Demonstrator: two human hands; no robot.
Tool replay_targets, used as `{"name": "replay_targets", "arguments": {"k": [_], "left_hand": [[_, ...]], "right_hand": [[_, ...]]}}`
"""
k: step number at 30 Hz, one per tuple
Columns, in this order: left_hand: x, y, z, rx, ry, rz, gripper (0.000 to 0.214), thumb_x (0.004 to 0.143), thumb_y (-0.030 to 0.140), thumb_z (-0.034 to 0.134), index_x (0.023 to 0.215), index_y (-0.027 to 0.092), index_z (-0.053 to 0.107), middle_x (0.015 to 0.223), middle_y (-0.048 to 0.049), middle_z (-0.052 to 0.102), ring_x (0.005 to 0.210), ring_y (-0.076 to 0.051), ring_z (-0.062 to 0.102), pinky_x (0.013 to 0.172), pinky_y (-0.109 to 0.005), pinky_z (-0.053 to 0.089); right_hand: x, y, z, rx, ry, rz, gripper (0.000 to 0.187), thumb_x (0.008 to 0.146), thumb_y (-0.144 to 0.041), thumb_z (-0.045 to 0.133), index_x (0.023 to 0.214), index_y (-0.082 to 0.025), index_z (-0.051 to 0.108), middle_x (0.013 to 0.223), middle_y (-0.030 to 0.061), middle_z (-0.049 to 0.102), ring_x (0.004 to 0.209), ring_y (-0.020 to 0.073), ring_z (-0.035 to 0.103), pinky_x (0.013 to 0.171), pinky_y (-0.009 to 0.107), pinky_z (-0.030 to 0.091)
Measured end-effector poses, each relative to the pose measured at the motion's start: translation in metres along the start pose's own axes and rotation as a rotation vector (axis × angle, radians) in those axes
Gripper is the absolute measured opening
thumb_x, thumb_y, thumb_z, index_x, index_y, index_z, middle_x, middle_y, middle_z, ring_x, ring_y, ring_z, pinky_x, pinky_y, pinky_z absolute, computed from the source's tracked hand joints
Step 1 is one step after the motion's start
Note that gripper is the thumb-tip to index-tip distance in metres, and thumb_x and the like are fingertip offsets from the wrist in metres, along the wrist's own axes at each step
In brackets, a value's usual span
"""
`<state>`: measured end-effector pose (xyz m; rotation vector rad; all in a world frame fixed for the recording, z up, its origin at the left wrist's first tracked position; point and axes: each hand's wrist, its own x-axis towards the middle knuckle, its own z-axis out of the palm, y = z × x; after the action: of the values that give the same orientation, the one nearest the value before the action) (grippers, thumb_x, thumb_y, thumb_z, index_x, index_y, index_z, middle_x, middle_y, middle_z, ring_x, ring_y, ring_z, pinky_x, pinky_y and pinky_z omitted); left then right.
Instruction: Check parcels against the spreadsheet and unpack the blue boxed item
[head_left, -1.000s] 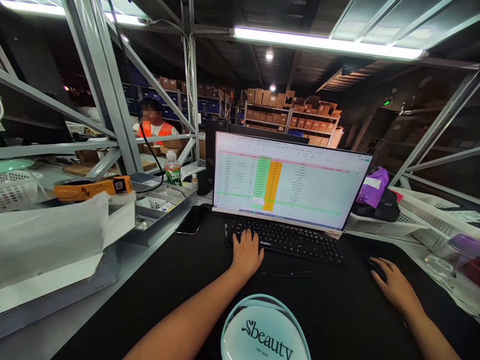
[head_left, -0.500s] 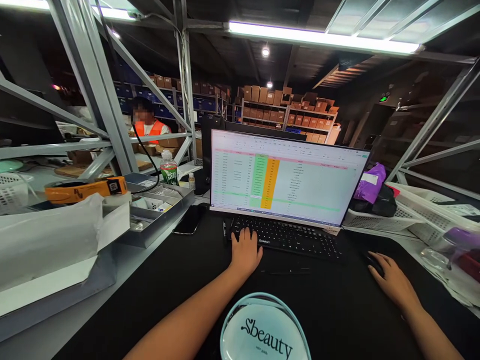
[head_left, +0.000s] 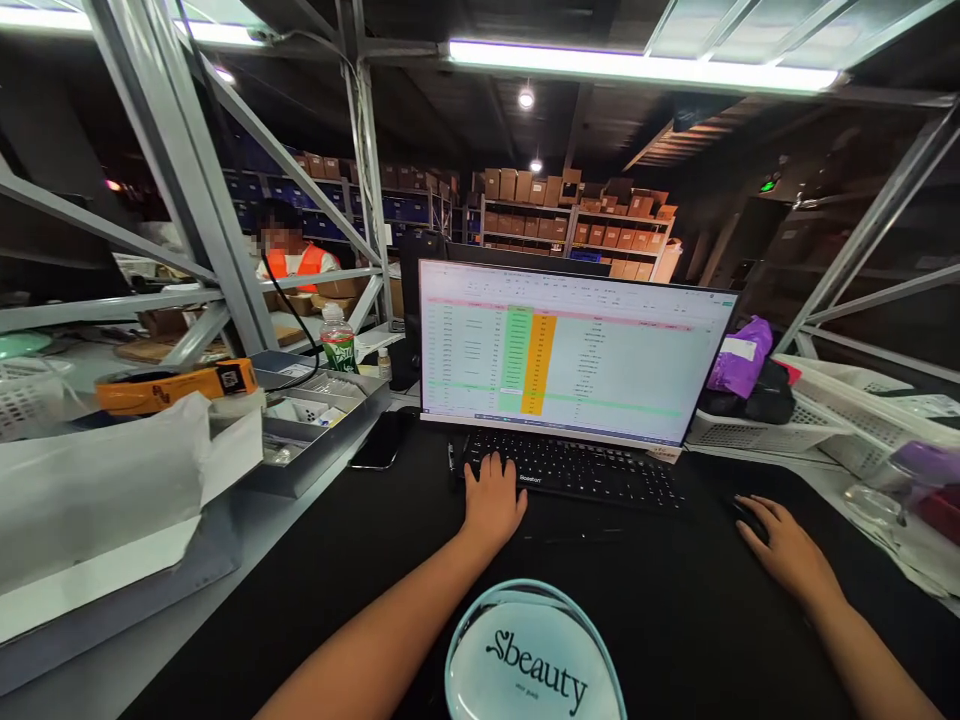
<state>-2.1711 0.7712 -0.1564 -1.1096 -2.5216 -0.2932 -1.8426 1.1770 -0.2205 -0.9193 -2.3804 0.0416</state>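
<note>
My left hand (head_left: 491, 500) rests on the left end of a black keyboard (head_left: 585, 478), fingers spread over the keys and holding nothing. At the right, my right hand (head_left: 787, 545) is curled over a dark computer mouse (head_left: 750, 520), mostly hidden under the palm. Behind the keyboard stands a monitor (head_left: 622, 350) with a spreadsheet that has green and orange columns and a pale green row. Between my forearms, near the lower edge, is a light-blue rounded case (head_left: 536, 660) marked "beauty".
A black phone (head_left: 379, 440) lies left of the keyboard, near a drink bottle (head_left: 339, 345) and a grey organiser tray (head_left: 352, 415). An open white box (head_left: 97, 520) takes up the left side. White baskets (head_left: 847, 410) and a purple bag (head_left: 741, 358) are at right. A person in an orange vest (head_left: 296, 262) sits beyond.
The view has shifted slightly. The spreadsheet's rows look scrolled a little. Both hands stay in the same places on the keyboard and the mouse.
</note>
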Motion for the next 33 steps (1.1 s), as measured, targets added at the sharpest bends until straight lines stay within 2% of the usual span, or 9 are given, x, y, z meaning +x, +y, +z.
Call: {"name": "replay_targets", "arguments": {"k": [7, 15, 22, 27, 31, 33], "left_hand": [[0.002, -0.001, 0.007, -0.004, 0.037, -0.004, 0.049, 0.093, 0.034, 0.05, 0.136, 0.012, 0.056, 0.146, -0.0224, 0.051, 0.137, -0.036, 0.044, 0.113, -0.066, 0.031], [0.001, 0.0, 0.004, 0.014, 0.016, -0.001, 0.049, 0.093, 0.034, 0.049, 0.136, 0.013, 0.056, 0.147, -0.0222, 0.051, 0.137, -0.036, 0.044, 0.113, -0.065, 0.031], [0.001, 0.0, 0.003, 0.006, 0.026, -0.002, 0.049, 0.092, 0.034, 0.051, 0.135, 0.012, 0.056, 0.146, -0.0222, 0.051, 0.136, -0.036, 0.044, 0.113, -0.065, 0.031], [0.0, 0.001, 0.0, 0.007, -0.007, -0.001, 0.052, 0.091, 0.036, 0.053, 0.137, 0.012, 0.054, 0.147, -0.0218, 0.05, 0.136, -0.036, 0.044, 0.114, -0.064, 0.03], [-0.001, 0.001, -0.004, -0.021, -0.033, -0.02, 0.054, 0.09, 0.036, 0.056, 0.139, 0.012, 0.052, 0.149, -0.0225, 0.048, 0.138, -0.036, 0.043, 0.115, -0.064, 0.029], [0.0, -0.001, -0.012, -0.042, -0.026, -0.033, 0.054, 0.09, 0.035, 0.057, 0.139, 0.012, 0.052, 0.149, -0.0223, 0.048, 0.138, -0.036, 0.043, 0.116, -0.061, 0.029]], "right_hand": [[-0.002, -0.02, -0.014, -0.055, -0.055, 0.05, 0.054, 0.09, -0.052, 0.039, 0.131, -0.024, 0.061, 0.139, 0.0109, 0.054, 0.122, 0.0279, 0.059, 0.106, 0.046, 0.049], [-0.005, -0.017, -0.01, -0.033, -0.042, 0.08, 0.054, 0.09, -0.048, 0.043, 0.136, -0.022, 0.055, 0.138, 0.0131, 0.052, 0.122, 0.0287, 0.058, 0.106, 0.046, 0.048], [-0.006, -0.017, -0.012, -0.01, -0.055, 0.102, 0.062, 0.088, -0.055, 0.04, 0.138, -0.021, 0.054, 0.137, 0.0137, 0.051, 0.122, 0.0301, 0.058, 0.104, 0.046, 0.049], [-0.005, -0.007, -0.006, -0.005, -0.032, 0.1, 0.066, 0.085, -0.06, 0.04, 0.136, -0.021, 0.056, 0.134, 0.0136, 0.054, 0.118, 0.0314, 0.06, 0.097, 0.046, 0.054], [-0.001, 0.009, 0.007, 0.026, 0.02, 0.055, 0.068, 0.083, -0.062, 0.04, 0.132, -0.019, 0.059, 0.126, 0.0154, 0.058, 0.119, 0.0332, 0.059, 0.101, 0.046, 0.051], [0.001, 0.017, 0.013, 0.036, 0.031, 0.036, 0.069, 0.081, -0.063, 0.041, 0.131, -0.018, 0.059, 0.124, 0.0161, 0.059, 0.12, 0.0346, 0.059, 0.103, 0.048, 0.05]]}}
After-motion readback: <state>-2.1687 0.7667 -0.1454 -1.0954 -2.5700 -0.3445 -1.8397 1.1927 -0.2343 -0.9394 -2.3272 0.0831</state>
